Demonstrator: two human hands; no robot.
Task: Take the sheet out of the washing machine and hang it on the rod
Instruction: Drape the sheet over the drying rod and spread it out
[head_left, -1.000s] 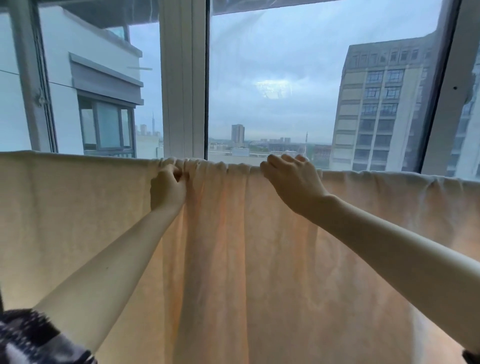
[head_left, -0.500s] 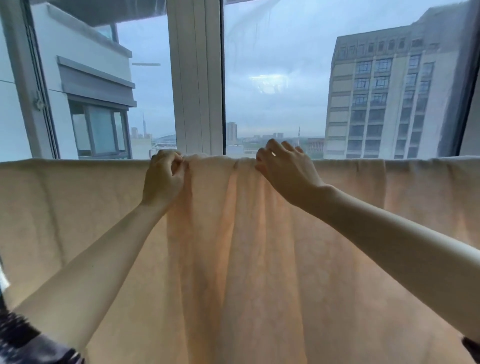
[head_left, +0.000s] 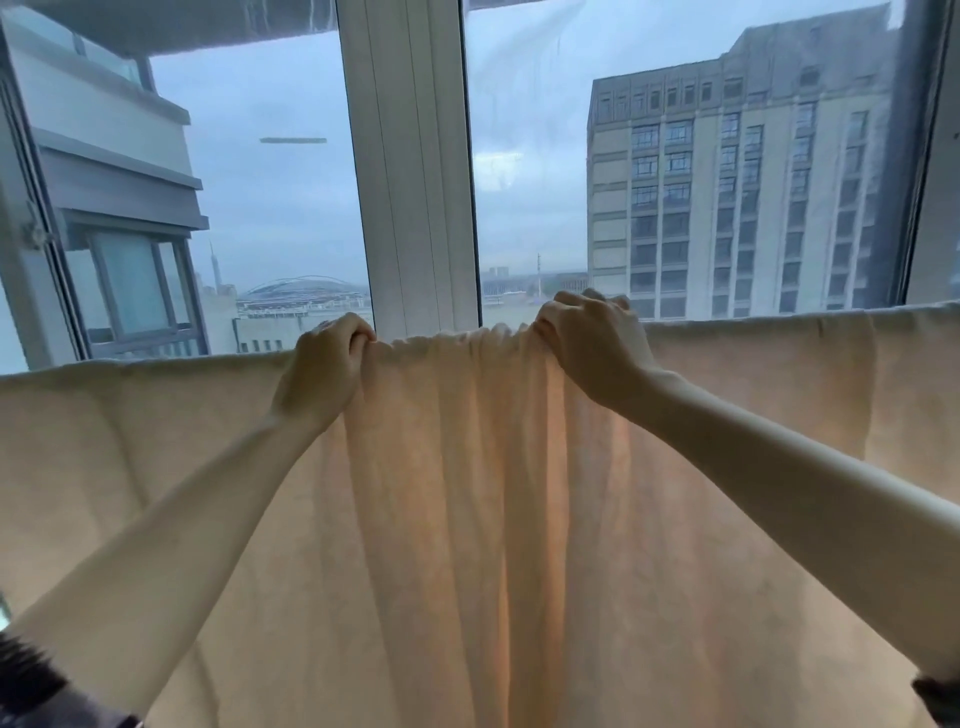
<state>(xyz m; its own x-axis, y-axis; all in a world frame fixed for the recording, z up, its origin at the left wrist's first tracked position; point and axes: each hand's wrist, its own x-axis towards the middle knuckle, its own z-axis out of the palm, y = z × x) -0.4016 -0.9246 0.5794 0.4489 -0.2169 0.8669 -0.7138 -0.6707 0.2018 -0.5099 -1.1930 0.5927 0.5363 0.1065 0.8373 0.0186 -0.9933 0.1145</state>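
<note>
— Sheet? 
— Draped over the rod, long axis left to right, bunched between grips.
— Grips?
— Left hand and right hand both clenched on the top fold; equally near.

One sheet, two hands, left and right.

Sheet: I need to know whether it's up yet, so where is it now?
In the head view the sheet hangs draped across the whole frame below the window, its bunched top edge gripped by the left hand and right hand.
</note>
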